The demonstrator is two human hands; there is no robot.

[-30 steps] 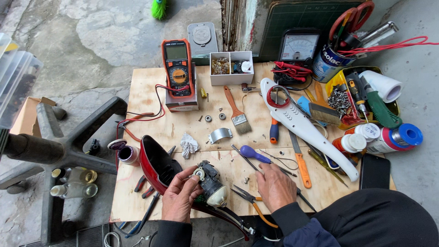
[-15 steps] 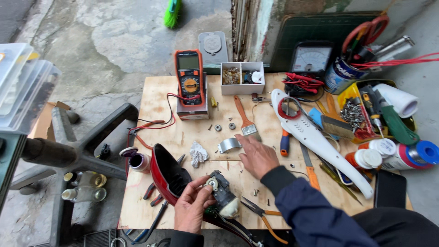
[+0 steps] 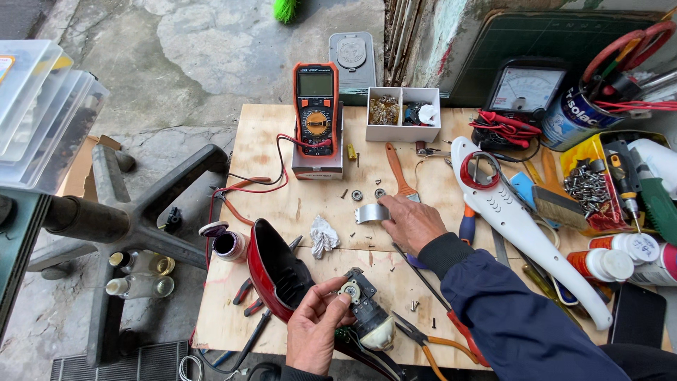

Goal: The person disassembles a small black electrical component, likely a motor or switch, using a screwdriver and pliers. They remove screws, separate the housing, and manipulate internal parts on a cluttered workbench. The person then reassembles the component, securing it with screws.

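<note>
The left hand (image 3: 315, 330) grips a small grey electric motor with a brass gear at its end (image 3: 361, 303), holding it just above the near edge of the plywood worktop (image 3: 282, 148), where the motor sits partly in a glossy dark-red plastic housing shell (image 3: 271, 271). The right hand (image 3: 412, 220) lies near the middle of the worktop, fingers curled onto a curved strip of bare metal, a clamp-like band (image 3: 371, 212); whether it has lifted the band or only touches it cannot be told.

To pick the band up cleanly, it seems best to pinch it by its two ends, since a springy strip can flick sideways. Two small round bearings (image 3: 367, 194) and loose screws lie just beyond it, toward the orange multimeter (image 3: 315, 109) at the far edge, and could be scattered by a careless sweep. Keeping the motor steady in its shell should ease fitting.
</note>
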